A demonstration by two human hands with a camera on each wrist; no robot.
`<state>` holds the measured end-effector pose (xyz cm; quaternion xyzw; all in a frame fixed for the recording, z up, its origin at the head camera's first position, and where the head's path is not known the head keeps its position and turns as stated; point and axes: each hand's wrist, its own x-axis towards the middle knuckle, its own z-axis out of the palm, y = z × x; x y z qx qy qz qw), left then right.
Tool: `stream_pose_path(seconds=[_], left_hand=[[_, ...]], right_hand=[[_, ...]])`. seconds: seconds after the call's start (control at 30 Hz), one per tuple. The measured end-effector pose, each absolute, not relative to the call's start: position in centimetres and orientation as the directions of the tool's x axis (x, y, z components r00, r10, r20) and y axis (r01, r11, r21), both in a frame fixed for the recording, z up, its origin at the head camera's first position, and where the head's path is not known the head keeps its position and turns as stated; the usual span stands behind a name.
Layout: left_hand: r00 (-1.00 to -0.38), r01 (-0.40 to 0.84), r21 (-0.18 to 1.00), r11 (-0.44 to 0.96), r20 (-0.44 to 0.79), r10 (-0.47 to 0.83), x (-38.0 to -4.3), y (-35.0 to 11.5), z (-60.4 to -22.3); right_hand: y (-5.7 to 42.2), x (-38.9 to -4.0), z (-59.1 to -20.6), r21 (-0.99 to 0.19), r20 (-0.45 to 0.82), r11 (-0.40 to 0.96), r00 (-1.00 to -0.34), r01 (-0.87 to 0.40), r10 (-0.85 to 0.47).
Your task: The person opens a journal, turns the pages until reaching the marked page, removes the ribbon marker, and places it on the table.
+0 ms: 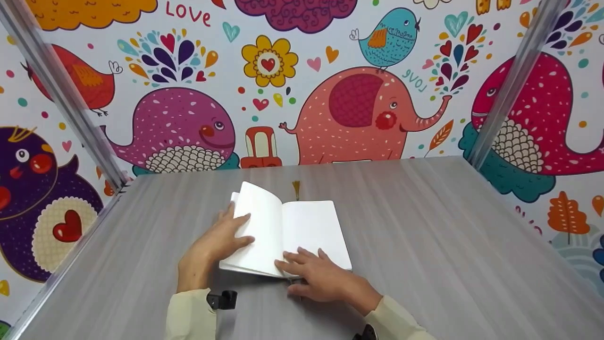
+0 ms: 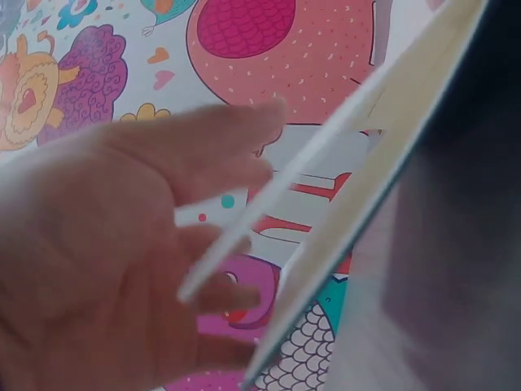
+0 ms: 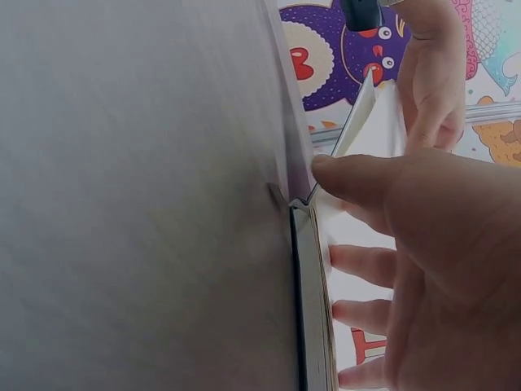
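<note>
Grey tabletop (image 1: 406,226) bears the open notebook (image 1: 311,222). The left hand (image 1: 218,242), fingers apart, straddles its raised left leaves (image 1: 262,231); the right hand (image 1: 321,279), fingers spread, touches the lower right page. Light, flat pressure should avoid creases.

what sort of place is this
Probably a small booth or staged workspace: cartoon-printed walls line the back and sides of a grey tabletop, with metal posts at its far corners.
</note>
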<state>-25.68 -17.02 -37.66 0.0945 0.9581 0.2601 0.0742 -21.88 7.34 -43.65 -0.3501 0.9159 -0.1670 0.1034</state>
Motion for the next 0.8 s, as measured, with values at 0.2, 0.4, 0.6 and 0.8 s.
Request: stream_pose_path(seconds=[0.2, 0.4, 0.6, 0.8], left_hand=[[-0.974, 0.106, 0.457, 0.883, -0.131, 0.184, -25.9, -16.4, -38.2], [-0.959, 0.146, 0.437, 0.887, -0.157, 0.235, -26.2, -15.9, -39.2], [-0.952, 0.105, 0.453, 0.885, -0.210, 0.221, -26.3, -15.7, -40.1], [-0.947, 0.082, 0.474, 0.877, -0.237, 0.217, -26.3, -15.4, -40.7]], right_hand=[[7.7, -21.8, -43.4, -0.354, -0.089, 0.701, -0.724, -0.619, -0.684], [8.0, -21.8, -43.2, -0.361, -0.131, 0.732, -0.745, -0.579, -0.654], [8.4, -21.9, -43.1, -0.353, -0.144, 0.750, -0.759, -0.560, -0.635], [8.7, -21.9, -43.2, -0.323, -0.132, 0.754, -0.762, -0.572, -0.634]])
